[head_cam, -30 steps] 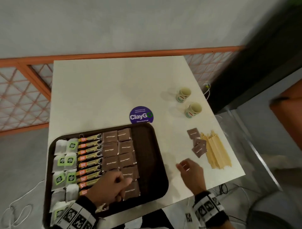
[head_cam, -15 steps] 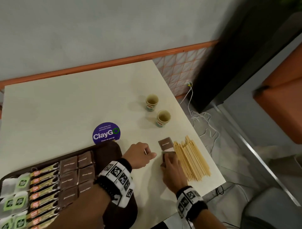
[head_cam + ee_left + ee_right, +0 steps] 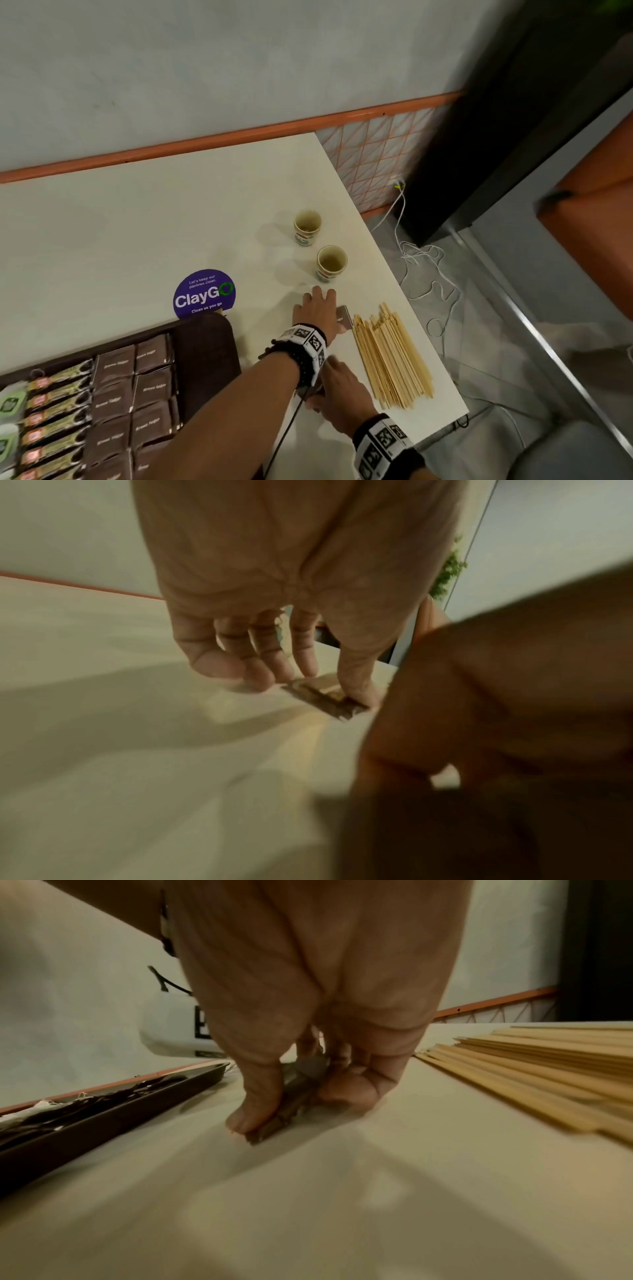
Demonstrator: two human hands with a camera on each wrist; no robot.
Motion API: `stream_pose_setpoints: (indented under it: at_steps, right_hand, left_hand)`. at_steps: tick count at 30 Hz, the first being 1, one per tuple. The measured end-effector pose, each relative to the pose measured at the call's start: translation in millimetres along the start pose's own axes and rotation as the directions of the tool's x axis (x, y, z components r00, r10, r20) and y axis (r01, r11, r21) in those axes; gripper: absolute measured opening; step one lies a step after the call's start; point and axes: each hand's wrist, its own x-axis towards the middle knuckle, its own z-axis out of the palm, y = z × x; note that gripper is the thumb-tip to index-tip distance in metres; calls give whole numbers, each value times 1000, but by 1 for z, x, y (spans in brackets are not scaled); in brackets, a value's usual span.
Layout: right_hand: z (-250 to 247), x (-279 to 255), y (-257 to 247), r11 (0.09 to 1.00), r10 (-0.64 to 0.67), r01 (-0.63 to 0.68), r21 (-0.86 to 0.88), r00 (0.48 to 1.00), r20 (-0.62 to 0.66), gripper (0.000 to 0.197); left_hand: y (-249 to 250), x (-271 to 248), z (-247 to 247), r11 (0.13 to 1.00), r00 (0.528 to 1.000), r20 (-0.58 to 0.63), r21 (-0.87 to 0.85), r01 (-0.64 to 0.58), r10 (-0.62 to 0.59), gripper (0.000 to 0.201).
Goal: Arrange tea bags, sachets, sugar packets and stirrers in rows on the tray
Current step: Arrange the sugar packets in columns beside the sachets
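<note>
Meanwhile both hands are gathering brown packets beside the stirrers (image 3: 390,356), left hand (image 3: 317,313) pressing one flat-fingered, right hand (image 3: 308,1085) pinching another, next carrying them left to the tray (image 3: 205,339)

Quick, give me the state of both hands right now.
Left hand: fingers straight, thumb pressing a brown sugar packet flat on the table.
Right hand: pinching another brown packet off the table.

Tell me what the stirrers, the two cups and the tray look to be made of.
Stirrers: pale, matte flat strips, likely wood, though no grain can be made out.
Cups: probably paper, with a thin rim and printed band.
Tray: dark brown with a raised rim and dull finish, likely plastic; the look leaves it open.
</note>
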Motion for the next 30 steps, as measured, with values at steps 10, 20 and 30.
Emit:
stream_pose_setpoints:
  at_steps: [10,20,30]
  right_hand:
    - [-9,-29,21,878,42,-41,476,999,8,12]
    - [-65,-36,-44,523,-53,138,841,990,-129,15]
    - [-60,-39,-146,445,-159,89,891,987,-19,32]
  left_hand:
    - [-36,-20,-23,949,982,191,-311,58,2,24]
    - [-93,-146,-60,82,946,270,-962,259,181,24]
    - [-169,-221,-70,-185,993,116,-977,111,-17,7]
